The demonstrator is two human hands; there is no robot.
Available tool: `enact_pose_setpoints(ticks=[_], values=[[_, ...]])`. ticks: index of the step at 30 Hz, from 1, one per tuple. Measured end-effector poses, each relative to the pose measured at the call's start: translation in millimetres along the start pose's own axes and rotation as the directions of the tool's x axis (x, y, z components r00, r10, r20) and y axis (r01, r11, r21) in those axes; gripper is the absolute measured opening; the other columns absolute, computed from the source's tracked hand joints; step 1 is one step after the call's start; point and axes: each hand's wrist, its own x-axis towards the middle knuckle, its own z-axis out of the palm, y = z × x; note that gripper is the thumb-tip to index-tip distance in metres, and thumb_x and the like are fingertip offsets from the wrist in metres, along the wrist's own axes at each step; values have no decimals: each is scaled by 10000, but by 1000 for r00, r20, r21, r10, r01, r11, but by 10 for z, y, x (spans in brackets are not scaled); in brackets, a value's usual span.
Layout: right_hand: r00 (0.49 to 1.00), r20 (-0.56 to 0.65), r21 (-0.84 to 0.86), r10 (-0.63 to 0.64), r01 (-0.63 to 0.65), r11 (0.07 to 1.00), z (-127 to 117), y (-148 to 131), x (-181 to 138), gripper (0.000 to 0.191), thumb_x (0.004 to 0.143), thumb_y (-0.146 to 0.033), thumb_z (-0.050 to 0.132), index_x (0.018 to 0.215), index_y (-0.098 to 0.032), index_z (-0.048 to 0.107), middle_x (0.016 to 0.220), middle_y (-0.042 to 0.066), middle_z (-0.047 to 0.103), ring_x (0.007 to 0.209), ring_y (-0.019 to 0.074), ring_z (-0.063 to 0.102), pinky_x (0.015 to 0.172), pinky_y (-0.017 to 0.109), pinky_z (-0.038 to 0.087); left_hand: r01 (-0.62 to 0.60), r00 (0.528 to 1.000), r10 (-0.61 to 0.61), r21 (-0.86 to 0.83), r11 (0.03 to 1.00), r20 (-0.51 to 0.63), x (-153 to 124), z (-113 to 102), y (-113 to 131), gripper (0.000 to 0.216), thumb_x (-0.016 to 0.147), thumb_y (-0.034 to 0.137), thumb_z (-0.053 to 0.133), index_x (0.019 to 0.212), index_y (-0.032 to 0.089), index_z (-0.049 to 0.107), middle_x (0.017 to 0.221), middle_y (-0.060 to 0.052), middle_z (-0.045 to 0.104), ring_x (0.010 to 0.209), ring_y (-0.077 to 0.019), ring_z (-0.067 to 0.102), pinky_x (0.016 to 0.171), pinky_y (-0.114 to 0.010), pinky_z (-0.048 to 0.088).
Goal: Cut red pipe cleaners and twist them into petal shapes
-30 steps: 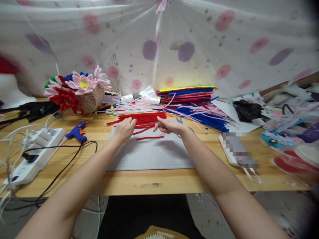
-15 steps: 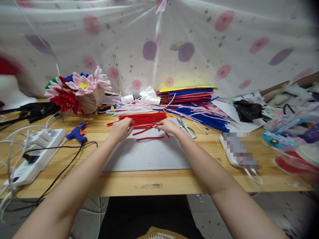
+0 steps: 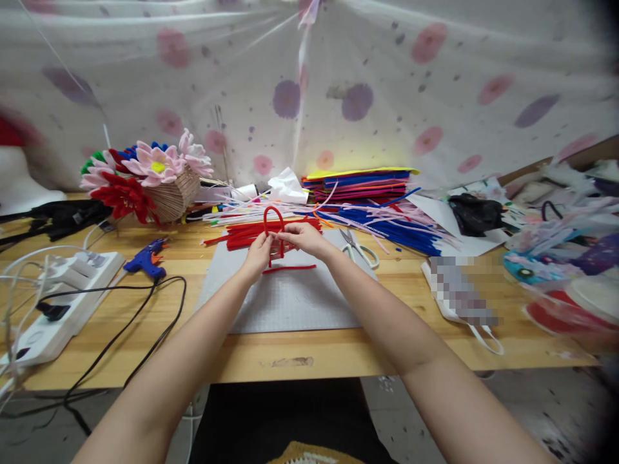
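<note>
The left hand (image 3: pixel 257 253) and right hand (image 3: pixel 304 237) meet above the grey mat (image 3: pixel 290 296), fingertips pinched on the two ends of a red pipe cleaner (image 3: pixel 273 222) bent into an upright loop. Just behind lies a pile of red stems (image 3: pixel 251 233); one loose red stem (image 3: pixel 290 268) lies on the mat below the hands. Scissors (image 3: pixel 358 247) sit right of the right hand. A blue glue gun (image 3: pixel 144 259) lies off left on the table (image 3: pixel 338 351).

Lying in view are one glue gun (image 3: pixel 144 260), one pair of scissors (image 3: pixel 356 247), one power strip (image 3: pixel 58 303) (lower left) and two hands.
</note>
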Motion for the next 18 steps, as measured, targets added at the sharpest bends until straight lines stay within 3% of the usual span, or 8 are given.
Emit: enact_pose_setpoints(ticks=[8, 16, 18], values=[[996, 1, 18, 87, -87, 996, 78, 46, 32, 181, 705, -301, 551, 648, -136, 500, 538, -43, 498, 464, 53, 438, 448, 186, 327, 24, 999, -26, -35, 999, -46, -26, 45, 13, 113, 859, 241, 378, 870, 165, 461, 616, 16, 570, 504, -92, 578, 591, -322, 530], [993, -116, -23, 32, -35, 999, 115, 94, 73, 106, 734, -223, 545, 712, -168, 457, 448, -76, 472, 379, 58, 431, 394, 178, 320, 18, 1000, -17, -39, 999, 19, -39, 112, 30, 184, 873, 258, 349, 990, 164, 455, 550, 35, 530, 431, -71, 529, 526, -272, 516], [995, -89, -38, 33, -36, 999, 111, 100, 76, 106, 745, -227, 544, 715, -170, 460, 433, -74, 475, 364, 58, 430, 383, 178, 314, 26, 999, -25, -57, 998, 21, -24, 111, 6, 184, 869, 272, 361, 979, 160, 457, 547, 31, 533, 435, -74, 533, 518, -260, 505]])
